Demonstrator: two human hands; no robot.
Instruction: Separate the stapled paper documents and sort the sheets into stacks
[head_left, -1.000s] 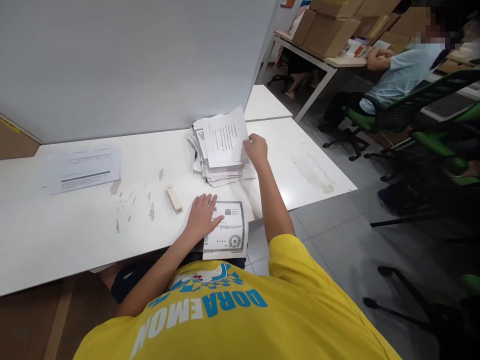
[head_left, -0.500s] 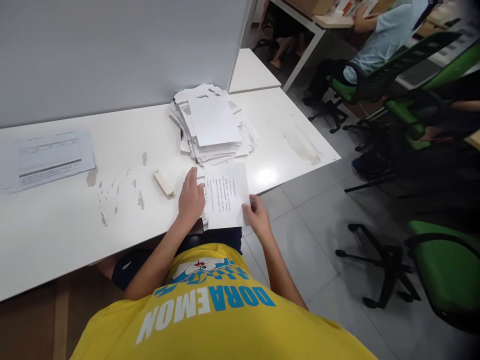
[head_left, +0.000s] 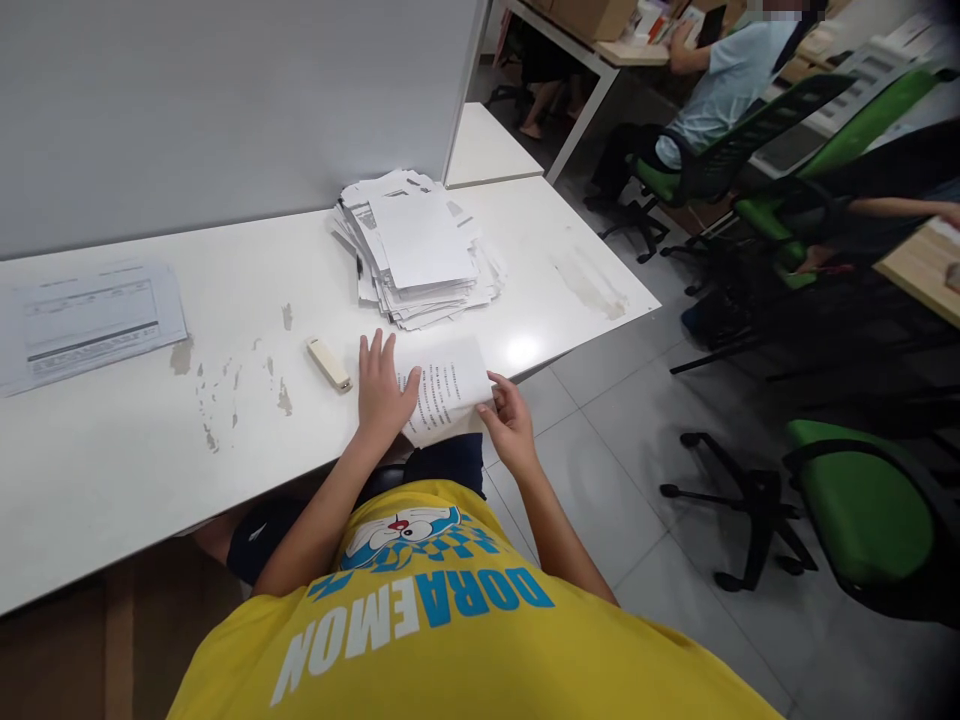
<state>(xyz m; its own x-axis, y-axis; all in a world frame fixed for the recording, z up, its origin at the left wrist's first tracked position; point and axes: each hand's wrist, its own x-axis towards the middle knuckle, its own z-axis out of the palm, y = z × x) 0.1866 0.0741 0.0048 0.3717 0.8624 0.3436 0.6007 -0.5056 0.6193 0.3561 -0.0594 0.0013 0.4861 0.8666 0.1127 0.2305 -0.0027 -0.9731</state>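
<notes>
A printed sheet of paper [head_left: 447, 385] lies at the front edge of the white desk, its near part jutting past the edge and bending slightly. Fingers spread, my left hand [head_left: 382, 388] rests on the sheet's left side. My right hand [head_left: 510, 418] pinches the right edge between thumb and fingers. To the left of my left hand lies a cream stapler-like bar [head_left: 328, 366]. Behind the sheet rises an untidy stack of papers [head_left: 424, 245] with a blank page on top.
More printed papers [head_left: 97, 315] lie on the desk's left. A grey partition [head_left: 225, 110] closes off the back. Green chairs [head_left: 862, 500] stand on the tiled floor to the right, and a person in a light blue shirt [head_left: 720, 90] sits at another desk.
The left hand's fingers have spread out farther over the sheet. The sheet now curves near its right side, where the right hand still pinches it. The view has shifted slightly.
</notes>
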